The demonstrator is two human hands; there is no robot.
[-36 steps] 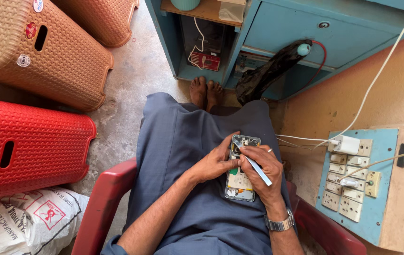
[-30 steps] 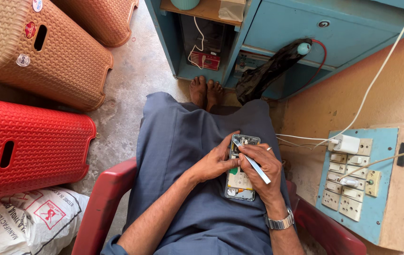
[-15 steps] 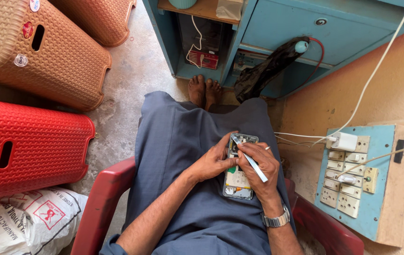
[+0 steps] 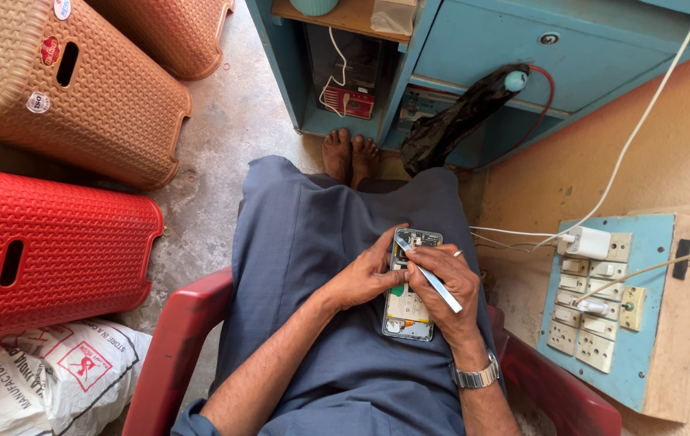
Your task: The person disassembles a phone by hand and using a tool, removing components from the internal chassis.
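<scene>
A: Phone, back cover off, lies on the person's lap, long axis running from belly toward knees.

B: Hands?

A: Left hand clasps the phone's left edge, fingers curled around it. Right hand rests on the right edge, pinching a thin metal tool, tip at the phone's far end.

B: Which is nearer the far end?

A: Right, by the tool tip. Switchboard well apart, off to the right.

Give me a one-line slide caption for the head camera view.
Seated person's left hand steadies an opened phone on the lap while the right hand works a thin tool inside.
</scene>
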